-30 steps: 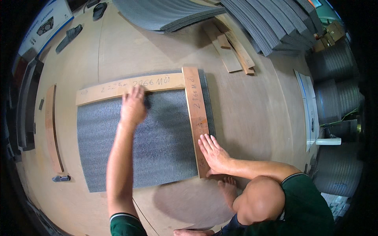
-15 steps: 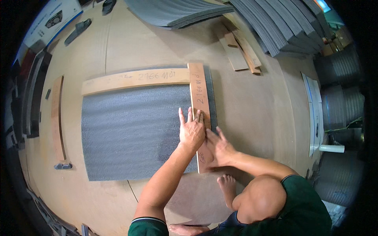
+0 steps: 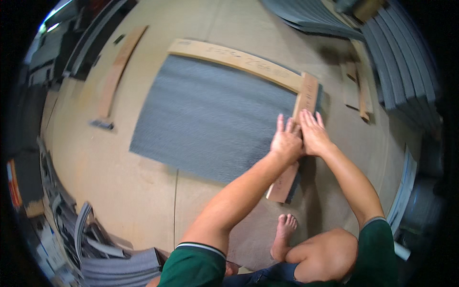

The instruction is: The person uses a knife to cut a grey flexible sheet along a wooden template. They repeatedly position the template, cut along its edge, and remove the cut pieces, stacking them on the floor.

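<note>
A dark grey foam sheet (image 3: 215, 115) lies flat on the floor. One long light wooden board (image 3: 234, 60) runs along its far edge. A second, browner board (image 3: 286, 179) lies across the right side, meeting the first at the far right corner; both carry handwriting. My left hand (image 3: 288, 143) rests on the second board near its middle, its fingers stretched and apart. Beside it, my right hand (image 3: 313, 134) lies on the same board with straight fingers. No tool shows in either hand. A strip of foam sticks out past the board's right side.
Another wooden board (image 3: 123, 69) lies at the left, with a small grey-blue object (image 3: 102, 125) at its near end. Stacked grey foam sheets (image 3: 399, 57) stand at the far right, near wood offcuts (image 3: 351, 86). Foam strips (image 3: 114, 263) pile up at lower left.
My view has swung to the left, so everything sits turned in the picture. My right hand has moved from the board's near right edge up beside my left hand, onto the board.
</note>
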{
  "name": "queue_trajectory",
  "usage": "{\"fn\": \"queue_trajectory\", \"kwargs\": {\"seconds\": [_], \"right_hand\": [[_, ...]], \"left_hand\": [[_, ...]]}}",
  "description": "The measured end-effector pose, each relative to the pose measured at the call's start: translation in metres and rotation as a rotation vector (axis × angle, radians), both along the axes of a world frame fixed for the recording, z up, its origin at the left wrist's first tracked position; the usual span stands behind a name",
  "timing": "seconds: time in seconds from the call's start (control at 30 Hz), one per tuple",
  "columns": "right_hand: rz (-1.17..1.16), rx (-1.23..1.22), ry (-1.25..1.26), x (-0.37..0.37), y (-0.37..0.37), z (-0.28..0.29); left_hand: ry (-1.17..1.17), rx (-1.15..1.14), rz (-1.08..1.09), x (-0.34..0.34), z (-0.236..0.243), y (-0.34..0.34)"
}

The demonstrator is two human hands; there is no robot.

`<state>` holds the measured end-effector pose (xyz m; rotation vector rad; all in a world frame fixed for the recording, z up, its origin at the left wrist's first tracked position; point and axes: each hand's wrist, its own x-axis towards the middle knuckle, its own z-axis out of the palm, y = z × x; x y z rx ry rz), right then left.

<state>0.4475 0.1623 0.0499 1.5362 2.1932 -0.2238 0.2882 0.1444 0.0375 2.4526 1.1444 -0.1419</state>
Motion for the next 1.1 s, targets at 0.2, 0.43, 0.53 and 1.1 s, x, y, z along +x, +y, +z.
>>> {"fn": "queue_trajectory", "kwargs": {"seconds": [0.2,0.43,0.53,1.1], "right_hand": [[-0.017,-0.036,0.016,0.001,0.005,-0.005],[-0.043,-0.105,0.041,-0.007,0.007,-0.002],[-0.049,-0.107,0.049,-0.011,0.008,0.004],[-0.024,-0.096,-0.082,-0.021,0.001,0.012]], "left_hand": [[-0.217,-0.214,-0.015,-0.055,0.012,-0.009],[-0.957,0.613,1.250,-0.403,-0.039,0.044],[0.028,0.983,1.413,-0.582,-0.080,0.058],[-1.144,0.174,1.946,-0.683,-0.121,-0.034]]}}
